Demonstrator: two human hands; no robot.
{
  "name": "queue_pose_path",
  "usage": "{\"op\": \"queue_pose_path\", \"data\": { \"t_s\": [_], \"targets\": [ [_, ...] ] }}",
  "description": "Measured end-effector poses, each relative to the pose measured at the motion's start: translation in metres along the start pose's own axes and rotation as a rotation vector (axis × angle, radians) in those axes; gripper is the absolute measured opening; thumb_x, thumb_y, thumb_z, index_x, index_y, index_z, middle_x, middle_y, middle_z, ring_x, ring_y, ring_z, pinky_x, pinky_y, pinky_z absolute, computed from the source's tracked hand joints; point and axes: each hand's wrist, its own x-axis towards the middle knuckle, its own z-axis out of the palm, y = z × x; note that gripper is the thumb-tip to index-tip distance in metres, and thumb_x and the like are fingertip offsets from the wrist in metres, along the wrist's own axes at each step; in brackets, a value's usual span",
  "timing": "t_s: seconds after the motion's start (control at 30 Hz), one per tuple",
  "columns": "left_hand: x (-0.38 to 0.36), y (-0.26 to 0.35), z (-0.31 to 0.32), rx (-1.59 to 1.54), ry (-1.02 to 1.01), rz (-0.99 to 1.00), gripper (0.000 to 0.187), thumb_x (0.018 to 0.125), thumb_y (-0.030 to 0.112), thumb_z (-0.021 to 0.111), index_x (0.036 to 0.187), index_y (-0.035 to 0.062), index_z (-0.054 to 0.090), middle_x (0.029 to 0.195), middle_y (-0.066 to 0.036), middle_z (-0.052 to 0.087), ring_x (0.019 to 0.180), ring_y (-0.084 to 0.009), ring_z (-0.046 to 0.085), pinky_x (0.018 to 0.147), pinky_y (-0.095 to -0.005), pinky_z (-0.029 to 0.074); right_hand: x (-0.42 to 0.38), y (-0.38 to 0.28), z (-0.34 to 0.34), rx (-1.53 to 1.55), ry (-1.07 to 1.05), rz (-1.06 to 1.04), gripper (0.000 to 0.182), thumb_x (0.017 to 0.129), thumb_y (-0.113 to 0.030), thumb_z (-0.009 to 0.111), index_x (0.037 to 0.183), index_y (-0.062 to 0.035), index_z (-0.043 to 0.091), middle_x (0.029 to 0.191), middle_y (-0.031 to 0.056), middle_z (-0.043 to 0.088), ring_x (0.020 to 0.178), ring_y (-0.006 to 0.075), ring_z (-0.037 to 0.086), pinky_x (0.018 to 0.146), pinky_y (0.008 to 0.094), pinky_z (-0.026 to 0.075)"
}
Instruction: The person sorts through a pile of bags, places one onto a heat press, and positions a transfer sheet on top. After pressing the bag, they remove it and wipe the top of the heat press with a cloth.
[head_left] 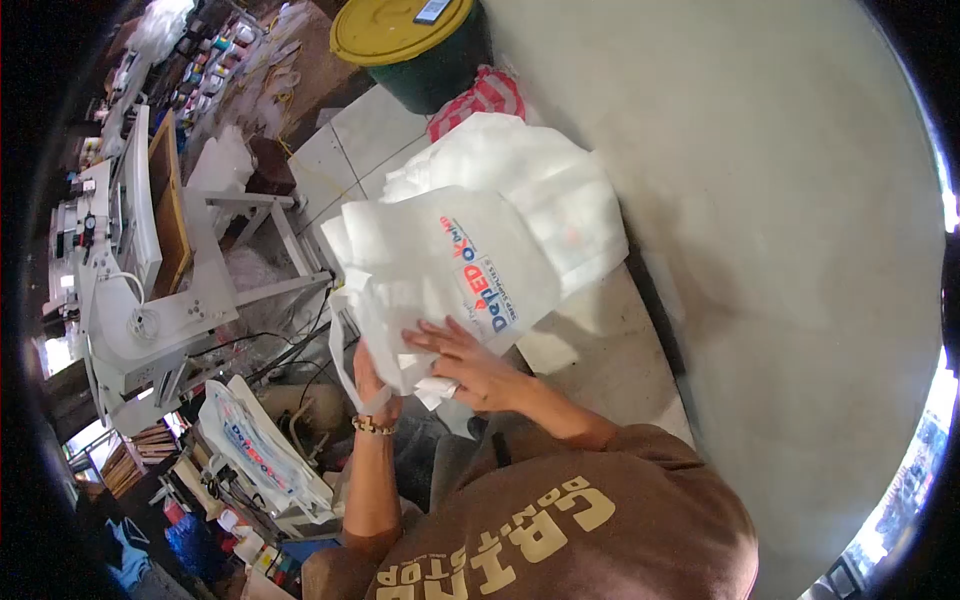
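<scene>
A white non-woven bag [415, 250] with a red and blue printed logo lies spread out in front of me. Its near end is between my two hands. My left hand [372, 385], with a bracelet at the wrist, grips this end beside the loop handle [342, 350]; the bag hides part of its fingers. Across the near corner lies my right hand [468, 368], fingers bent onto the fabric. A crumpled white flap [437, 388] sticks out under its palm. Beyond the printed bag is a pile of more white bags [560, 190].
A green bin with a yellow lid [400, 30] stands at the far end, a phone [432, 10] on top. To the left is a white printing machine [150, 330]. Another printed bag [250, 445] lies on a board lower left. A grey wall [780, 250] rises on the right.
</scene>
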Motion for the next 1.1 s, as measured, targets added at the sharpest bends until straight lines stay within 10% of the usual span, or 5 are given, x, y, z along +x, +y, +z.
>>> {"op": "queue_pose_path", "data": {
  "t_s": [0.27, 0.53, 0.63, 0.8, 1.1],
  "targets": [
    [-0.022, -0.005, -0.043, 0.539, 0.222, 0.139, 0.026, 0.088, 0.011, 0.071, 0.11, -0.002, 0.063, 0.092, -0.003, 0.067, 0.079, -0.0108, 0.061, 0.066, -0.0263, 0.048, -0.013, 0.008, 0.027, 0.18, -0.009, -0.083, 0.026, 0.078, -0.015, 0.071, 0.098, -0.0058, 0.057, 0.125, 0.0188, 0.057, 0.132, 0.0375, 0.044, 0.113, 0.0504, 0.029],
    [-0.076, 0.018, -0.137, 0.833, 0.468, 0.105, 0.022, 0.091, 0.012, 0.066, 0.108, -0.0033, 0.063, 0.098, -0.006, 0.067, 0.08, -0.0112, 0.059, 0.071, -0.0267, 0.047, -0.138, 0.276, 0.01, 0.293, 1.393, 1.771, 0.043, 0.082, -0.026, 0.08, 0.11, -0.0021, 0.057, 0.11, 0.0111, 0.057, 0.097, 0.0252, 0.058, 0.083, 0.0416, 0.048],
    [-0.082, 0.005, -0.161, 0.634, 0.382, 0.234, 0.025, 0.092, 0.015, 0.066, 0.108, -0.0036, 0.063, 0.1, -0.006, 0.068, 0.082, -0.0116, 0.059, 0.073, -0.0263, 0.047, -0.157, 0.297, -0.002, 1.09, 1.42, 1.171, 0.051, 0.08, -0.025, 0.081, 0.119, -0.0032, 0.054, 0.12, 0.0125, 0.057, 0.103, 0.0276, 0.057, 0.086, 0.044, 0.048],
    [-0.097, 0.01, -0.15, 0.889, 0.342, 0.137, 0.034, 0.094, 0.014, 0.065, 0.12, -0.006, 0.058, 0.105, -0.009, 0.068, 0.092, -0.014, 0.061, 0.081, -0.0273, 0.047, -0.169, 0.279, -0.027, 0.699, 1.63, 1.018, 0.057, 0.08, -0.013, 0.075, 0.13, -0.0027, 0.048, 0.126, 0.0132, 0.055, 0.107, 0.031, 0.056, 0.093, 0.0457, 0.048],
    [-0.104, -0.01, -0.142, 0.787, 0.295, 0.215, 0.03, 0.095, 0.012, 0.063, 0.118, -0.005, 0.059, 0.107, -0.01, 0.068, 0.094, -0.0137, 0.06, 0.083, -0.0288, 0.047, -0.223, 0.084, -0.196, 0.275, 0.99, 0.994, 0.068, 0.075, -0.005, 0.066, 0.138, 0.0005, 0.04, 0.123, 0.0207, 0.056, 0.105, 0.0307, 0.062, 0.089, 0.0439, 0.054]
  ]
}}
